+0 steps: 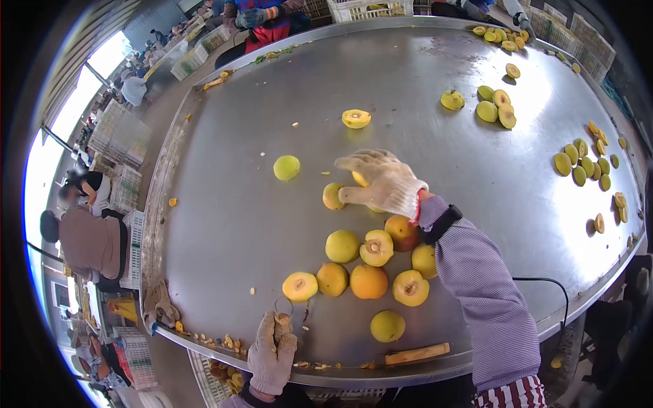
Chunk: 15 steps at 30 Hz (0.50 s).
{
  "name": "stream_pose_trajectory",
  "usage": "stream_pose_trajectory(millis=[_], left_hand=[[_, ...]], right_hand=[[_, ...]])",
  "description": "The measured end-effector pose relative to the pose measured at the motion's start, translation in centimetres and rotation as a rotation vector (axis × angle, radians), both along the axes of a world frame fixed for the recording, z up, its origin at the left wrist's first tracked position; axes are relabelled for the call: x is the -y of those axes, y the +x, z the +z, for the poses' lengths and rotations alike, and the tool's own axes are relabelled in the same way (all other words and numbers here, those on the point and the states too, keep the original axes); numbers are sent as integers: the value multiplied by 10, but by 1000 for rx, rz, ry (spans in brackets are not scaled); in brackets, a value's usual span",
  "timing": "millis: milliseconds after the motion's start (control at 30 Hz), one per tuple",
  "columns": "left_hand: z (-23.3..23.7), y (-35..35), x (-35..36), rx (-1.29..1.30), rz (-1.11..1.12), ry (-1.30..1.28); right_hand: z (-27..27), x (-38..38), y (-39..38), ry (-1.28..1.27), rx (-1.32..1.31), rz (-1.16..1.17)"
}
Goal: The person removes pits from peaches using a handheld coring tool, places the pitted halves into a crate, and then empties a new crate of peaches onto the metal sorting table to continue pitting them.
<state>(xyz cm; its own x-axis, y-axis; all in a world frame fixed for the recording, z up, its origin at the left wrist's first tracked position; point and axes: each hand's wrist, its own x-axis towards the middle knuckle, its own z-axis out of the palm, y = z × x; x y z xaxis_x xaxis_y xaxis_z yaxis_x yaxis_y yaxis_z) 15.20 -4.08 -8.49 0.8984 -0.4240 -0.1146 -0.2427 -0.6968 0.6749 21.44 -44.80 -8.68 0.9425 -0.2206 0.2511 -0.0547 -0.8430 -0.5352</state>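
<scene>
My right hand (381, 182), in a pale knit glove, reaches over the metal table with fingers stretched and thumb apart. A yellow peach (332, 196) lies by its thumb, and other yellow fruit shows partly beneath the palm. Close to the front edge, my left hand (272, 353), also gloved, is closed around a tool with a thin wire loop (284, 307); its handle is mostly hidden. Between the hands sit several whole peaches (342, 246) and cut ones with the pit showing, such as a halved peach (300, 286). A whole green-yellow peach (286, 167) lies farther left.
A wooden stick (417, 353) lies along the front edge, near fruit scraps. Cut halves (585, 163) are grouped at the right. A crumpled glove (160, 304) rests at the left corner. Across the table stands a co-worker with gloved hands (257, 16). Crates (367, 9) surround the table.
</scene>
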Motion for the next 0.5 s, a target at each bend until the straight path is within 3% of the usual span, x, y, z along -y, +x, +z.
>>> stream_pose_trajectory(millis=[167, 233, 300, 367, 433, 467, 500], left_hand=[[0, -3, -4, 65, 95, -136], [-2, -2, -7, 58, 167, -155], [-16, 4, -14, 332, 92, -141], [-14, 2, -14, 369, 71, -111], [-11, 2, -12, 469, 76, -133], [-2, -3, -12, 196, 166, -192], [-1, -3, -11, 193, 165, -195]], right_hand=[[6, -79, 7, -74, -41, 464], [3, -113, -6, -115, 74, 487], [10, -137, -21, 12, -18, 596], [37, -147, -40, 61, -153, 633], [51, -136, -59, 572, -213, 529], [51, -125, -65, 743, -193, 343], [49, -112, -72, 906, -170, 155]])
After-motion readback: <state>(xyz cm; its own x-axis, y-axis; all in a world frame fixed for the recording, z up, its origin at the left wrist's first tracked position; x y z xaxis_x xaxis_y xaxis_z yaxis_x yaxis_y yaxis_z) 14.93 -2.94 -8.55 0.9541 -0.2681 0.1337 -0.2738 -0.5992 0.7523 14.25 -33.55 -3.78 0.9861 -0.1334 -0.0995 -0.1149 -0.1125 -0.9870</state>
